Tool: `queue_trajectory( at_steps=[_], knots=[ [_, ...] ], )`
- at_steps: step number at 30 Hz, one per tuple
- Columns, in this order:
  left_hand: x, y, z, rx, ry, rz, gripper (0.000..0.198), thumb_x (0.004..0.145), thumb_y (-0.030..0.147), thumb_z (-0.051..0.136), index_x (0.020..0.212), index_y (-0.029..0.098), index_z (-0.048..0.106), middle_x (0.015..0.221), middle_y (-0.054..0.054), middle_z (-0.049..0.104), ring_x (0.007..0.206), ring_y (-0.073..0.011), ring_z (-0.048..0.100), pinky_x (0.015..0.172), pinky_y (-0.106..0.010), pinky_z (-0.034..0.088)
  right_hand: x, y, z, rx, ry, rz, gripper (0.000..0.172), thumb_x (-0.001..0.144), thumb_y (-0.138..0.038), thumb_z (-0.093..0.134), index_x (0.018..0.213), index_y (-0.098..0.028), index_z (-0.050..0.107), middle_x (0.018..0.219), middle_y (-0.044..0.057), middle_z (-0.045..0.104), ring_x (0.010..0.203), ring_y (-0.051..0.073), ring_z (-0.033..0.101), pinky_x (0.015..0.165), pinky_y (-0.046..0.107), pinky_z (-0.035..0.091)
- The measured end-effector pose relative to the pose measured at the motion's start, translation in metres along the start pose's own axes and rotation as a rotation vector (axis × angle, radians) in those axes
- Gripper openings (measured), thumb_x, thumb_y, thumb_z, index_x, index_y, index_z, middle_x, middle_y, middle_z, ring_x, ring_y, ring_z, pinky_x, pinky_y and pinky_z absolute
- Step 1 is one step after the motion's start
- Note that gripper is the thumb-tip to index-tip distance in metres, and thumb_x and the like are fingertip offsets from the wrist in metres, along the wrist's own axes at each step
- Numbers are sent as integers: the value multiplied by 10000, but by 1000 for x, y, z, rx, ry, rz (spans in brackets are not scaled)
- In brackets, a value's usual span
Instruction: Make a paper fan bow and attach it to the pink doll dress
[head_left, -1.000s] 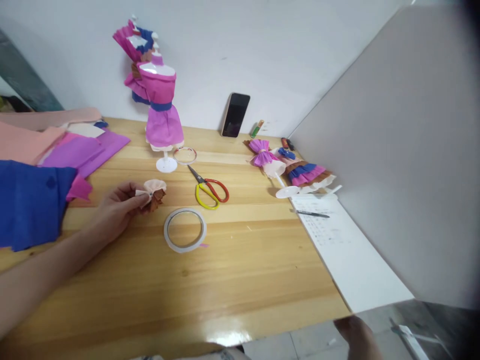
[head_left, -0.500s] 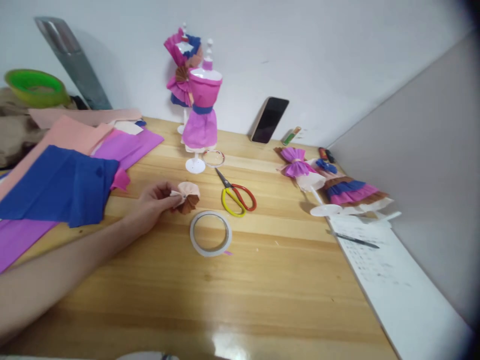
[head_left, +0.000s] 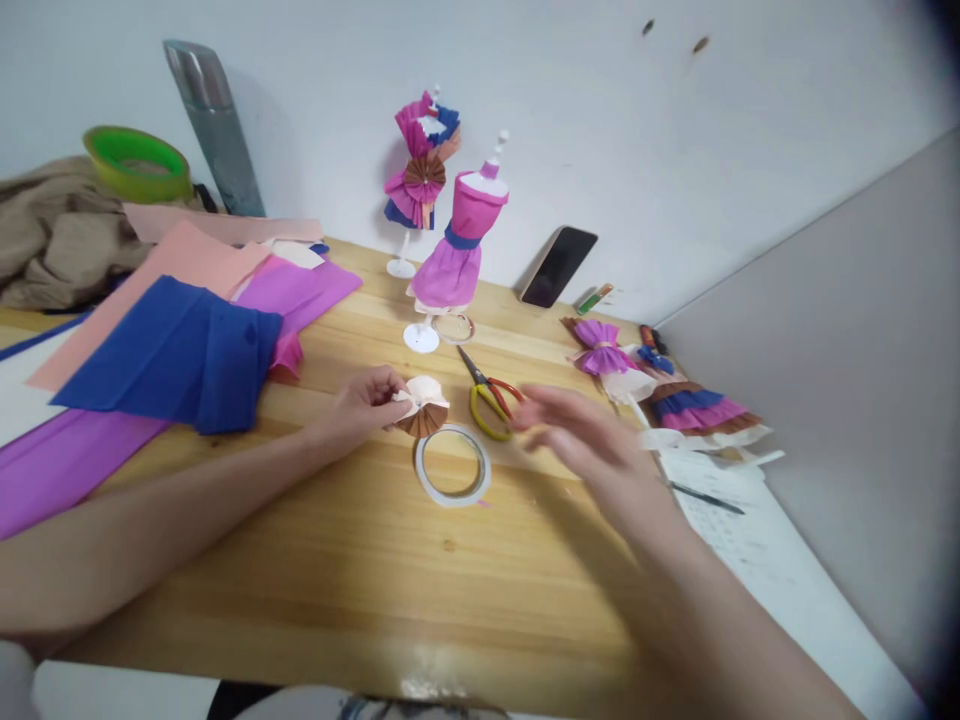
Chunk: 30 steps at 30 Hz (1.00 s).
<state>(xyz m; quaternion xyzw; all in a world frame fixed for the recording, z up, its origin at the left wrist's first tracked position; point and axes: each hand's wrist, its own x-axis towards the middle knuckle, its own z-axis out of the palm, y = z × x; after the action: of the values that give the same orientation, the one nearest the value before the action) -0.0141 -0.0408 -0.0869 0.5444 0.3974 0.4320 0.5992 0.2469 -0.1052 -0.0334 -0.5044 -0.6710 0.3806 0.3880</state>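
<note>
My left hand [head_left: 363,402] pinches the pleated rosette [head_left: 424,418], presumably steadying it. My right hand [head_left: 596,440] (blurred, fingers parted) hangs near the scissors [head_left: 482,381]; grasping them would need curled fingers.

The tape roll [head_left: 485,468] lies on the table [head_left: 360,585], the rosette [head_left: 424,416] just behind it in the left hand [head_left: 367,405], the scissors [head_left: 482,383] behind and to the right. Farther back I see two mannequins [head_left: 459,235], left of the phone [head_left: 560,267]. Over at left are sheets [head_left: 180,350], a bottle [head_left: 217,125] behind them; at right, a pen [head_left: 707,497] on a pad [head_left: 787,575].
</note>
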Motion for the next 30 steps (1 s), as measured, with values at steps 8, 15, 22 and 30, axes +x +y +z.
queue_trajectory(
  at_steps=[8,15,22,30],
  knots=[
    [3,-5,-9,-52,-2,7,306,673,381,744,747,148,560,619,22,588,515,-84,530,468,-190,456,92,9,86,441,-273,317,356,614,-355,811,847,-136,654,609,-19,599,475,65,475,446,194,354],
    [6,-1,-9,-104,-16,5,355,688,427,753,844,136,624,723,-24,640,633,-129,586,535,-222,490,86,13,97,603,-49,262,355,570,-356,845,702,-175,570,620,-26,635,541,105,585,514,219,464],
    [4,2,-4,-104,30,-9,320,674,383,766,824,136,628,664,-6,634,596,-123,572,524,-218,455,84,20,100,533,-33,261,327,632,-403,801,667,-174,570,529,-47,579,437,62,478,444,182,375],
    [5,0,0,-51,57,-9,294,679,357,746,754,134,569,509,42,533,460,-83,464,456,-204,363,81,18,104,419,-79,150,315,667,-411,750,713,-195,525,541,-59,539,443,76,458,427,198,352]
  ],
)
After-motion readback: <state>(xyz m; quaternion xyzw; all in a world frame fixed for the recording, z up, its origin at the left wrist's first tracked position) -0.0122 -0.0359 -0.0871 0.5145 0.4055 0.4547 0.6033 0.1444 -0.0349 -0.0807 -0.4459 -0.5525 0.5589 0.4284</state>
